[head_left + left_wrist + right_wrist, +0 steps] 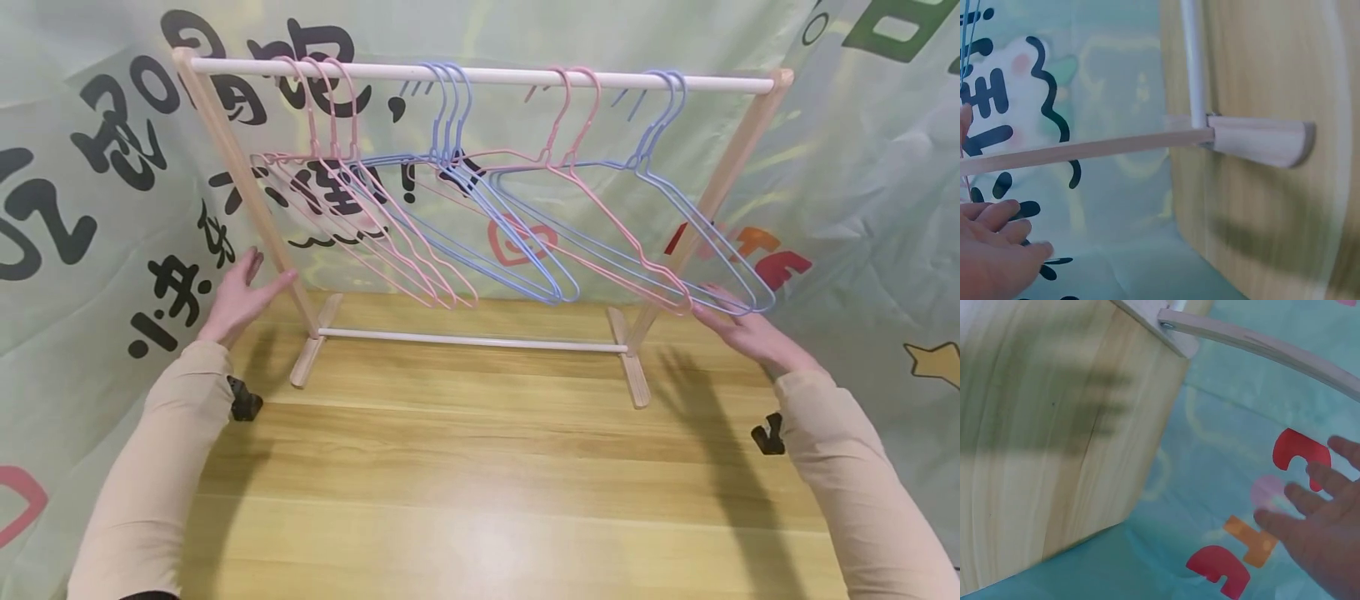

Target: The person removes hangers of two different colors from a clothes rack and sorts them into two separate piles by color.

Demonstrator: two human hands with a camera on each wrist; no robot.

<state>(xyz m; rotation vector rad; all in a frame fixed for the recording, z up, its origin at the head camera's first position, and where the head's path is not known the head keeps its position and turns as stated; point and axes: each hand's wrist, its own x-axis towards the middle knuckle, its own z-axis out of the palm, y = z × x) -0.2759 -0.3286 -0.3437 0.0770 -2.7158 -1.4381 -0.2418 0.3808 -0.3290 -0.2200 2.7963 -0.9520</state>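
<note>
A small wooden garment rack (247, 187) stands on the table, a white rail (510, 77) across its top. Pink and blue wire hangers hang from it in colour groups: three pink hangers (355, 117) at left, three blue hangers (437, 125), two pink hangers (555, 129), then two blue hangers (678, 190) at right. My left hand (238, 298) is beside the left post, thumb and fingers spread and holding nothing. At the rack's right side my right hand (757, 340) is held out by the lower ends of the rightmost hangers, its fingers extended in the right wrist view.
The rack's feet (636, 379) and a lower white bar (472, 340) stand toward the back of the wood-grain table (465, 475). A pale green printed cloth (67, 375) surrounds the table at the back and sides. Black wrist devices (244, 400) show at both sleeves.
</note>
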